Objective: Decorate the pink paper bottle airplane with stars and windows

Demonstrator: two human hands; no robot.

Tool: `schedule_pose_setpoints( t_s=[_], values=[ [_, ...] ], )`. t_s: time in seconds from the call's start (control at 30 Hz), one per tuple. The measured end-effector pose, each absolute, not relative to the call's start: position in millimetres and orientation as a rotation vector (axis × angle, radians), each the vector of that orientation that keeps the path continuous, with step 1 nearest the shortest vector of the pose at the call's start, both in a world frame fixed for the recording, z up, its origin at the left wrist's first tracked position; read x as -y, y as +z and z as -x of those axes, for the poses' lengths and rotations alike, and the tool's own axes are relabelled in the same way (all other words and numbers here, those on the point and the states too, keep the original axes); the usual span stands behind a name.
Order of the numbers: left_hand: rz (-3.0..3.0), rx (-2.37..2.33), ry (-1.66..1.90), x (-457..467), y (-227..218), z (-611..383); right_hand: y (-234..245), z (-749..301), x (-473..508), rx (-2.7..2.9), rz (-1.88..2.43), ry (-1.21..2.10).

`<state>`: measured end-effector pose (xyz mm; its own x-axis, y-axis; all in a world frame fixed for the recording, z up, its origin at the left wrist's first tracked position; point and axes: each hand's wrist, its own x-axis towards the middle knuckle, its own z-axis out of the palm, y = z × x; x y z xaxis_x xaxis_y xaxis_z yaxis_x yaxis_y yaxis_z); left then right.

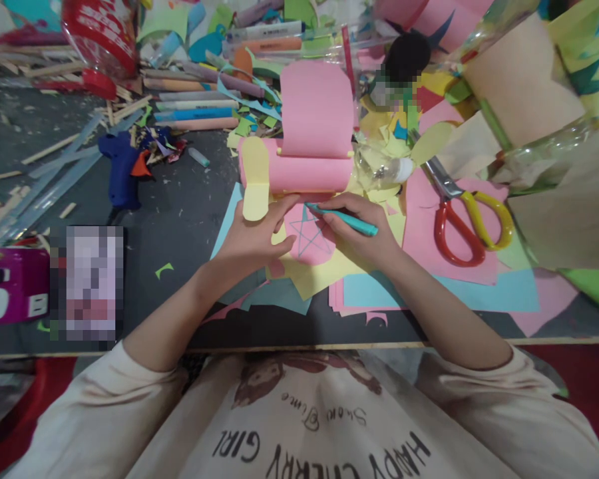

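Observation:
My right hand (367, 229) is closed around a teal marker (352, 223), its tip touching a pink paper flap (324, 256) that carries a drawn star outline. My left hand (257, 236) lies beside the star with its fingers spread, against the paper. A pink paper cylinder (309, 174) with an upright rounded pink piece (317, 110) lies just beyond both hands. On its left end a pale yellow paper strip (256, 173) hangs down over the back of my left hand. Sheets of yellow paper (307, 279) are underneath.
Scissors with red and yellow handles (462, 223) lie on pink paper at the right. To the left are a blue glue gun (120, 169), a pixelated rectangular thing (92, 283) and a purple box (14, 286). Markers (197, 114), sticks and paper scraps crowd the far side.

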<state>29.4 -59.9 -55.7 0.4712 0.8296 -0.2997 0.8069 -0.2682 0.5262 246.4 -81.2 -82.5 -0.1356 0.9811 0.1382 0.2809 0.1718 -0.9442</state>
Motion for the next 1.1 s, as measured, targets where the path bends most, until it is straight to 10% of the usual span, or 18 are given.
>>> schedule_pose_setpoints(
  t_s=[1.1],
  values=[
    [-2.089, -1.345, 0.042, 58.5, -53.4, -29.8, -77.5, -245.8, 80.5, 1.575, 1.258, 1.120]
  ],
)
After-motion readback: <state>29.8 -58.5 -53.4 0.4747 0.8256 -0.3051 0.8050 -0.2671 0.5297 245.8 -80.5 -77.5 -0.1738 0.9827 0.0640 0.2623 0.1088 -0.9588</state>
